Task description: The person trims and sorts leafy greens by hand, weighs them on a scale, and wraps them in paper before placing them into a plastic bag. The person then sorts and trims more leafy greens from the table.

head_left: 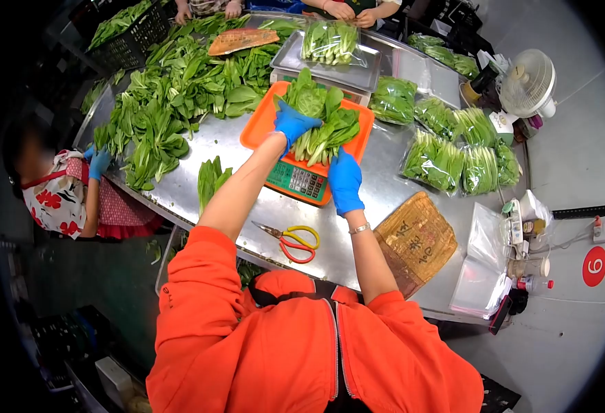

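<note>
A bunch of leafy greens (pixel 307 103) lies in the orange tray (pixel 251 131) of a digital scale (pixel 295 180). My left hand (pixel 293 125), in a blue glove, is closed around the left side of the bunch. Also gloved in blue, my right hand (pixel 346 180) holds the stem ends at the tray's lower right edge; its fingertips are partly hidden by the greens. Scissors (pixel 290 241) with red and yellow handles lie on the metal table (pixel 213 141) in front of me. A small loose bunch (pixel 211 182) sits left of the scale.
A large pile of greens (pixel 172 89) covers the left side. Bagged greens (pixel 434 160) stand at right, with a stained board (pixel 416 241) and plastic bags (pixel 480 258) nearer. Behind is another scale's metal tray (pixel 289 55). Co-workers' hands (pixel 97 162) are at left and far edge.
</note>
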The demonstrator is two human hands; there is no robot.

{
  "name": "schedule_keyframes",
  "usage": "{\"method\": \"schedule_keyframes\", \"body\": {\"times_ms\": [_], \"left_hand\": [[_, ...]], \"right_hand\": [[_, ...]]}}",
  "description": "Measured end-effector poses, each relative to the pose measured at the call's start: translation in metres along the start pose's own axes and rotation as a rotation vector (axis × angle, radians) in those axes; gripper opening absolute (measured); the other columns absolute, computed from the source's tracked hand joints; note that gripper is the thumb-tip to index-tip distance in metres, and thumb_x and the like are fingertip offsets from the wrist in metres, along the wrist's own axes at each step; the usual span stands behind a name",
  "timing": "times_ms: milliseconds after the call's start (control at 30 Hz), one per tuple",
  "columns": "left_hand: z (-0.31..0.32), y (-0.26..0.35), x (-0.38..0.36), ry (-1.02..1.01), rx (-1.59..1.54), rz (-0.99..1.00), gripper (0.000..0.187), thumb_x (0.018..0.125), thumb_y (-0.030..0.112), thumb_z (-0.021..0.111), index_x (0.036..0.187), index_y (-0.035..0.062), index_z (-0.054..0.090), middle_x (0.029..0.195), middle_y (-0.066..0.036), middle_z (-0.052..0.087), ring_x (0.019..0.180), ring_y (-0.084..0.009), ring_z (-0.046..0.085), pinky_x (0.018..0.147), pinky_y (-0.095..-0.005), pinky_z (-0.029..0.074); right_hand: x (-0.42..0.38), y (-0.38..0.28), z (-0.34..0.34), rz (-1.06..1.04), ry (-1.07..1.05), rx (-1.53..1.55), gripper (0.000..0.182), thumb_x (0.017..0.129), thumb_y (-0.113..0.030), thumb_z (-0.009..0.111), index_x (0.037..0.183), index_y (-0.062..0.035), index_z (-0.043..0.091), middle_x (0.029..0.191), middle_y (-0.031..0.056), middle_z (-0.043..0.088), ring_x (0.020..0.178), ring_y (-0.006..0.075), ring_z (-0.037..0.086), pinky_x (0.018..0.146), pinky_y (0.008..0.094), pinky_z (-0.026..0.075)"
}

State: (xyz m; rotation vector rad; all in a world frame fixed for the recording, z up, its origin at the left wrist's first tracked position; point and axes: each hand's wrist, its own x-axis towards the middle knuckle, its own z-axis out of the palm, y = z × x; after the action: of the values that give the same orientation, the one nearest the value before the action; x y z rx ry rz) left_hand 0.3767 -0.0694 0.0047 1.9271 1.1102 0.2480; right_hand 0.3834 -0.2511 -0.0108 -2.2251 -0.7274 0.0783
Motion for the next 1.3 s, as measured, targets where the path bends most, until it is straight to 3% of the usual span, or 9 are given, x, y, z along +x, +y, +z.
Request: {"method": "schedule_keyframes", "body": {"times_ms": [333,433,500,667,733,767,867,1133,1300], "left_hand": [[-0.004,0.005,-0.009,0.006,0.02,0.002,0.125,0.045,0.04,0.078,0.131,-0.0025,-0.002,0.127,-0.027,0.028,0.115,-0.0358,0.035,0.095,-0.0377,0.032],[-0.005,0.011,-0.015,-0.023,0.061,-0.045,0.126,0.044,0.041,0.078,0.131,-0.0029,-0.002,0.126,-0.027,0.03,0.114,-0.0355,0.036,0.095,-0.0368,0.033],[-0.007,0.011,-0.014,-0.031,0.065,-0.02,0.124,0.045,0.043,0.077,0.131,-0.0032,0.0,0.124,-0.026,0.034,0.113,-0.0348,0.038,0.094,-0.0372,0.034],[0.004,-0.017,0.024,-0.06,-0.234,0.3,0.053,0.072,0.017,0.063,0.117,0.0012,0.042,0.112,-0.01,0.051,0.097,-0.0175,0.05,0.084,-0.0296,0.041],[-0.037,0.021,-0.019,-0.394,-0.373,0.32,0.046,0.072,0.016,0.063,0.113,0.0021,0.047,0.107,-0.009,0.054,0.093,-0.0155,0.051,0.08,-0.0281,0.043],[-0.031,0.012,-0.005,-0.347,-0.268,0.525,0.045,0.069,0.014,0.065,0.109,0.0016,0.049,0.103,-0.008,0.056,0.092,-0.0163,0.052,0.08,-0.0292,0.043],[-0.02,0.003,-0.002,-0.323,-0.27,0.6,0.046,0.067,0.012,0.067,0.108,0.0008,0.049,0.102,-0.008,0.056,0.092,-0.0167,0.052,0.079,-0.0299,0.043],[-0.021,-0.001,-0.08,-0.239,-0.783,0.541,0.043,0.065,0.001,0.065,0.104,0.0003,0.048,0.103,-0.01,0.054,0.092,-0.018,0.053,0.082,-0.031,0.042],[0.018,0.011,-0.17,-0.184,-0.152,0.985,0.041,0.065,0.006,0.065,0.103,0.0029,0.051,0.099,-0.008,0.057,0.091,-0.0205,0.054,0.08,-0.0304,0.042]], "right_hand": [[0.02,-0.003,-0.039,0.137,-0.179,0.141,0.053,0.071,-0.045,0.058,0.09,0.0048,0.055,0.071,0.0163,0.059,0.065,0.0276,0.058,0.06,0.0352,0.044],[0.035,-0.004,-0.034,0.305,-0.243,0.413,0.057,0.072,-0.042,0.059,0.104,0.0049,0.05,0.095,0.0195,0.059,0.088,0.0291,0.057,0.074,0.0338,0.044],[0.044,-0.009,-0.004,0.204,-0.142,0.917,0.051,0.075,-0.04,0.059,0.104,0.0012,0.052,0.091,0.0055,0.058,0.08,0.0143,0.053,0.073,0.0264,0.042],[0.071,-0.039,0.049,0.256,-0.071,0.994,0.051,0.077,-0.03,0.061,0.113,0.001,0.045,0.104,0.0064,0.053,0.091,0.0134,0.051,0.078,0.0263,0.041],[0.073,-0.041,0.046,0.307,-0.018,0.903,0.052,0.076,-0.029,0.061,0.116,0.0006,0.043,0.106,0.007,0.052,0.092,0.0137,0.051,0.078,0.0268,0.041],[0.062,-0.048,0.027,0.27,-0.05,1.049,0.054,0.075,-0.026,0.062,0.116,0.0025,0.041,0.109,0.0087,0.052,0.096,0.0161,0.051,0.08,0.0275,0.041],[0.058,-0.051,0.032,0.221,-0.044,1.216,0.052,0.074,-0.019,0.063,0.116,0.0023,0.04,0.111,0.0097,0.051,0.099,0.0171,0.05,0.081,0.0272,0.041],[0.006,-0.069,0.006,-0.01,0.159,1.086,0.054,0.072,-0.012,0.065,0.117,0.0011,0.038,0.108,0.0076,0.05,0.098,0.0153,0.048,0.084,0.0271,0.039],[-0.078,-0.021,-0.06,0.088,0.197,0.976,0.06,0.065,-0.003,0.067,0.117,0.0011,0.038,0.109,0.0096,0.05,0.099,0.0167,0.049,0.086,0.0304,0.041]]}}
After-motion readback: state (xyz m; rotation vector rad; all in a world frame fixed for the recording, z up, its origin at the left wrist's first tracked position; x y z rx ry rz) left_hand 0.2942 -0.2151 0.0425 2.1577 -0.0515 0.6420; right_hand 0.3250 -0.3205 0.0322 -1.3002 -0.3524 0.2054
